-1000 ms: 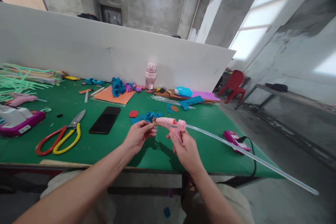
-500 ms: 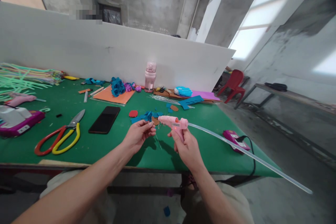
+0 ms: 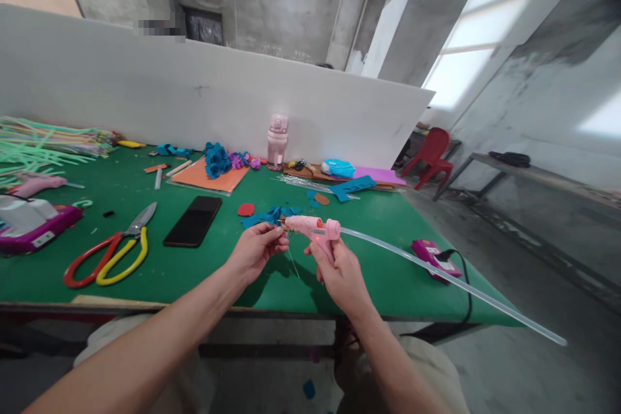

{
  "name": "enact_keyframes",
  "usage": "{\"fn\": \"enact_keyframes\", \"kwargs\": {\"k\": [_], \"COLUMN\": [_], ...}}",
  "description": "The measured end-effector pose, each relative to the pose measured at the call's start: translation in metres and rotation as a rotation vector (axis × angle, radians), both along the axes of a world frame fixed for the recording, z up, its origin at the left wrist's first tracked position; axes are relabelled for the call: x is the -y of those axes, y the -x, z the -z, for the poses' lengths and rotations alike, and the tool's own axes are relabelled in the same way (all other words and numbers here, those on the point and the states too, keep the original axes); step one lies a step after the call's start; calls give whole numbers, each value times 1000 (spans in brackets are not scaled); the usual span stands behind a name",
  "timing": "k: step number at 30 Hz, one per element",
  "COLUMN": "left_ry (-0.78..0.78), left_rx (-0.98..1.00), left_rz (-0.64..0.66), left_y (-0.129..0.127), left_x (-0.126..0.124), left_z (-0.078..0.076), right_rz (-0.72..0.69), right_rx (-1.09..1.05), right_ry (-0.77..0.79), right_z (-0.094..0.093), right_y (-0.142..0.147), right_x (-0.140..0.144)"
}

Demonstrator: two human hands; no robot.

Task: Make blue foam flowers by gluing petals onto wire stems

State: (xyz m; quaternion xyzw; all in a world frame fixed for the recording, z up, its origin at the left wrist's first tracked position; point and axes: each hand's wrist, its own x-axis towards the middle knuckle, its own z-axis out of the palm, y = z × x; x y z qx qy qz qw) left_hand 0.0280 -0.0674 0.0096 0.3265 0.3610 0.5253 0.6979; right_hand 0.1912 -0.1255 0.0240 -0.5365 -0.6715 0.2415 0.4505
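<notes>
The right hand [image 3: 339, 272] closes its grip on the light, hot-tipped glue gun [image 3: 313, 230] by the handle, while the left hand [image 3: 257, 252] pinches a thin, bendy wire [image 3: 291, 259].

Both forearms [image 3: 160, 343] are bare, no sleeves or rings showing; light beige trousers [image 3: 427, 369] cover the knees at six o'clock.

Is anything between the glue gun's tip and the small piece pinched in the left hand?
Nothing visible: the pink plastic glue gun in the right hand points its nozzle right at the left hand fingertips.
</notes>
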Motion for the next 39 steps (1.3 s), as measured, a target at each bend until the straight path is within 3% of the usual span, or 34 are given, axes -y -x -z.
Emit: {"fn": "enact_keyframes", "kwargs": {"k": [8,17,39], "left_ry": [-15,-4,-1], "left_rx": [-5,-4,-6], "left_rz": [1,10,8], "left_y": [5,2,2], "left_x": [-2,-1,-1], "left_z": [1,2,1], "right_rz": [27,13,8], "right_rx": [-7,36,80], "right_ry": [9,1,-5], "right_z": [-7,0,-2], "right_y": [-2,1,-2], "right_x": [2,-1,0]}}
